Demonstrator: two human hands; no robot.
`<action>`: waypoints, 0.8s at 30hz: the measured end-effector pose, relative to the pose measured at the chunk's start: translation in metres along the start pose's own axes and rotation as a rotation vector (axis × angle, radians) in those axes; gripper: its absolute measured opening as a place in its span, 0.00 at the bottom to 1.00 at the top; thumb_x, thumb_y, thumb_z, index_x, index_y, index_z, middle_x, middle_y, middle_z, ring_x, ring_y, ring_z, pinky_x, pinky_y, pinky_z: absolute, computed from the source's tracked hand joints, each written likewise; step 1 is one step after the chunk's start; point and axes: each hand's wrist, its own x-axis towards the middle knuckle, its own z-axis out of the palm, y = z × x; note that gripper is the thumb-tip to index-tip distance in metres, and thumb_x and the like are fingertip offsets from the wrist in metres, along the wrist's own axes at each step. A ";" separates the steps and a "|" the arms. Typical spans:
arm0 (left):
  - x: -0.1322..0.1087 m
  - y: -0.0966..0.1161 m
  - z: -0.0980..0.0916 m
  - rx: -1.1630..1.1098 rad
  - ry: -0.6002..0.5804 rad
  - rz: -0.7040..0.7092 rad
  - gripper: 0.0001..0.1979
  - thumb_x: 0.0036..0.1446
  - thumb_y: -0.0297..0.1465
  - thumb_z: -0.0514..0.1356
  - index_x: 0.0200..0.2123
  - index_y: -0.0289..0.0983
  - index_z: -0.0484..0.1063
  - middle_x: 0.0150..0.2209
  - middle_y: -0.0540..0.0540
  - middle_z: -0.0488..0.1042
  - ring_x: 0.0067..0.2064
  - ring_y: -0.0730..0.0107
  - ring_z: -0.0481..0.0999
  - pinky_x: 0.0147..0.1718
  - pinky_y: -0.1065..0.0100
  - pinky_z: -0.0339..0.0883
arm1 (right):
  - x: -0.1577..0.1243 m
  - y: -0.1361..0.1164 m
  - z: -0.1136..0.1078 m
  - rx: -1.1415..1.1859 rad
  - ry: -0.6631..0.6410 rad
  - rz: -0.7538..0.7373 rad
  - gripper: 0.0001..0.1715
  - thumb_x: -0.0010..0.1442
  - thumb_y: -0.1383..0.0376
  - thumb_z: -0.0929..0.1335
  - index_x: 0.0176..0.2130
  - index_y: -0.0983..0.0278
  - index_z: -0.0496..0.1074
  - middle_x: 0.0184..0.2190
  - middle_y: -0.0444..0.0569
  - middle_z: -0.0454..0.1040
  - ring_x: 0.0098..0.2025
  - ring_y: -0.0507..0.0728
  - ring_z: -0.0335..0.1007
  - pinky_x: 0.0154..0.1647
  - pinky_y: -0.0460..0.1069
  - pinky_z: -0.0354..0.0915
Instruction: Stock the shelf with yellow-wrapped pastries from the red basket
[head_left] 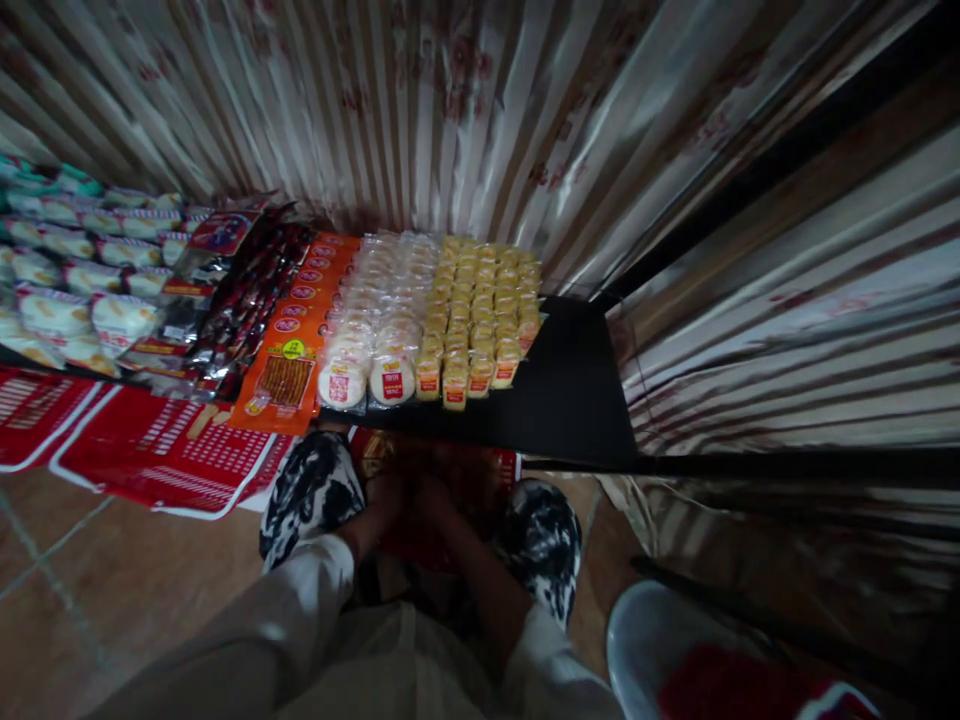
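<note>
Both my forearms reach down between my knees into the dark space under a black shelf (570, 390). My left hand (388, 497) and my right hand (437, 497) lie close together against a red carton (480, 475) below the shelf edge. Shadow hides their fingers, so I cannot tell what they hold. Right above them, on the shelf, lie rows of round white packed cakes (367, 330) and small yellow packed cakes (480, 310).
Orange snack packs (289, 375), dark red packs (240, 300) and white-and-yellow bags (75, 290) fill the shelf's left side. Red cardboard (157, 450) hangs below. A striped curtain (480, 110) stands behind and to the right. A white-and-red object (675, 650) sits on the floor at right.
</note>
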 end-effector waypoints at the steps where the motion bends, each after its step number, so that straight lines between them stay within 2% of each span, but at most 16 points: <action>1: 0.000 0.000 0.000 0.027 -0.002 0.004 0.14 0.56 0.25 0.49 0.41 0.29 0.72 0.38 0.29 0.75 0.44 0.46 0.74 0.41 0.51 0.65 | 0.001 0.001 0.000 0.001 -0.009 0.001 0.21 0.59 0.71 0.57 0.46 0.65 0.72 0.45 0.55 0.74 0.47 0.58 0.71 0.48 0.50 0.63; 6: -0.008 0.004 -0.004 0.329 0.019 0.109 0.22 0.57 0.23 0.45 0.54 0.30 0.62 0.44 0.28 0.71 0.40 0.50 0.76 0.36 0.57 0.68 | 0.002 0.001 -0.007 -0.021 0.053 -0.015 0.22 0.60 0.71 0.57 0.50 0.65 0.69 0.48 0.53 0.73 0.50 0.56 0.68 0.50 0.49 0.61; 9: -0.019 0.009 -0.011 0.454 0.041 0.222 0.24 0.57 0.22 0.44 0.57 0.34 0.60 0.47 0.29 0.69 0.39 0.52 0.76 0.34 0.59 0.69 | -0.004 -0.003 -0.018 -0.130 0.117 0.014 0.21 0.60 0.69 0.58 0.51 0.65 0.68 0.49 0.55 0.72 0.51 0.58 0.67 0.52 0.51 0.59; 11: -0.027 0.014 -0.018 0.485 0.054 0.299 0.24 0.58 0.23 0.45 0.57 0.38 0.60 0.50 0.31 0.68 0.39 0.54 0.76 0.33 0.60 0.69 | -0.011 -0.007 -0.029 -0.217 0.162 -0.018 0.21 0.59 0.68 0.59 0.51 0.64 0.68 0.50 0.55 0.71 0.53 0.60 0.65 0.54 0.53 0.58; 15: -0.045 0.023 -0.035 0.442 0.088 0.505 0.23 0.57 0.25 0.49 0.57 0.40 0.60 0.52 0.36 0.66 0.42 0.59 0.74 0.38 0.62 0.69 | -0.031 -0.010 -0.051 -0.297 0.204 -0.190 0.23 0.57 0.70 0.61 0.52 0.62 0.68 0.52 0.53 0.69 0.54 0.59 0.63 0.56 0.52 0.56; 19: -0.063 0.034 -0.049 0.320 0.140 0.745 0.20 0.55 0.26 0.53 0.52 0.41 0.66 0.54 0.41 0.65 0.51 0.61 0.67 0.49 0.63 0.63 | -0.052 -0.008 -0.076 -0.288 0.190 -0.240 0.21 0.57 0.70 0.62 0.51 0.65 0.68 0.48 0.55 0.72 0.50 0.58 0.67 0.51 0.50 0.59; 24: -0.073 0.052 -0.054 0.070 0.095 0.849 0.19 0.57 0.27 0.50 0.51 0.44 0.66 0.52 0.48 0.67 0.52 0.66 0.65 0.51 0.64 0.62 | -0.079 -0.003 -0.108 -0.185 0.182 -0.306 0.20 0.55 0.65 0.65 0.49 0.64 0.70 0.46 0.53 0.74 0.45 0.58 0.70 0.45 0.49 0.63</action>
